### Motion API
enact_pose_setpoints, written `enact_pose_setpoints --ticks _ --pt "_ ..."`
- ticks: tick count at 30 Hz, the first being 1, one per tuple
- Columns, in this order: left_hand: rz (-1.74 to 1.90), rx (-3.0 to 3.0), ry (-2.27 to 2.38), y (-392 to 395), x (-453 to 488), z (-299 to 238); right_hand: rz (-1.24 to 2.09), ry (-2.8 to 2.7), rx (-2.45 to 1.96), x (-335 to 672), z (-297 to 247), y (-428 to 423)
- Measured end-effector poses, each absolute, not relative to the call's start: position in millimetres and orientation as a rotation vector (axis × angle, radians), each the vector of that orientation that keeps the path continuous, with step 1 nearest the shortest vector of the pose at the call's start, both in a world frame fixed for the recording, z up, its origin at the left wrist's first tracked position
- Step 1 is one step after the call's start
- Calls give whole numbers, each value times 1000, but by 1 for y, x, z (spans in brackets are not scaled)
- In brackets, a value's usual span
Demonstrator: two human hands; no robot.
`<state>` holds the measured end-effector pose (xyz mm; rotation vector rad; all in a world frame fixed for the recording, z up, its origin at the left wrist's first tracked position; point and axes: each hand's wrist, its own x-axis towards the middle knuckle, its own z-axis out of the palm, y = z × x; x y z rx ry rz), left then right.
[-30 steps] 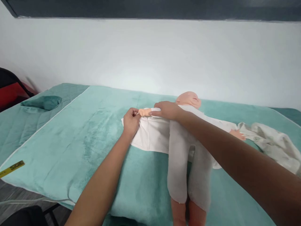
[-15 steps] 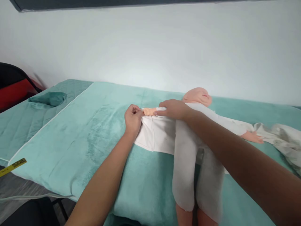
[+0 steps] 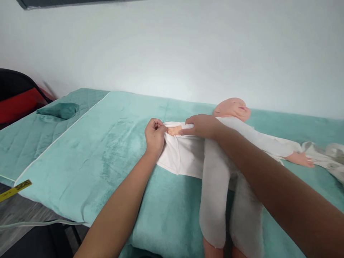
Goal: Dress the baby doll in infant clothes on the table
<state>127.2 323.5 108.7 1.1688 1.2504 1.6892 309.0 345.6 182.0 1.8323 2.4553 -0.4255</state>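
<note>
A baby doll (image 3: 233,107) in a white bodysuit lies on its back on a teal blanket (image 3: 107,150), head toward the wall. My left hand (image 3: 154,138) is closed, pinching the edge of a white garment (image 3: 180,156) spread beside the doll. My right hand (image 3: 202,125) is closed around the doll's near arm at the sleeve, with the doll's small hand (image 3: 174,130) showing between my two hands. The doll's other arm (image 3: 298,157) stretches out to the right.
A crumpled patterned cloth (image 3: 330,159) lies at the right edge. A dark teal pouch (image 3: 59,109) sits at the far left of the bed, with a red and black chair (image 3: 16,98) beyond it. A yellow tape measure (image 3: 14,190) hangs near the left corner.
The camera has shifted, so the doll sits further right in view. My hands have drawn closer together and less of the doll's small hand shows between them.
</note>
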Motion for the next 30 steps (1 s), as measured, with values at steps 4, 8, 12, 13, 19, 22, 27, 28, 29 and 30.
enact_pose_setpoints --ticks 4,8,12,13,19,22,27,28,29,30 --pt "1433 1606 1312 320 129 106 -200 2439 1748 301 175 344" --pt "1089 2167 1233 317 131 104 29 2484 1659 294 168 339" --pt "1093 2297 1215 310 141 104 141 2516 1699 287 163 336" --pt "1110 2302 1223 308 144 104 140 2536 1718 286 164 335" --pt "1048 2164 1600 301 154 106 78 2741 2298 335 179 290" --pt "936 2084 1804 302 154 107 264 2192 3043 392 168 246" --pt "781 2252 1850 302 158 106 -445 1941 3204 445 131 209" --pt "763 2260 1856 301 158 106 -544 1943 3221 445 129 209" --pt "742 2266 1863 300 159 106 -624 1941 3250 443 129 209" --pt "719 2271 1872 299 159 106 -703 1936 3283 439 130 209"
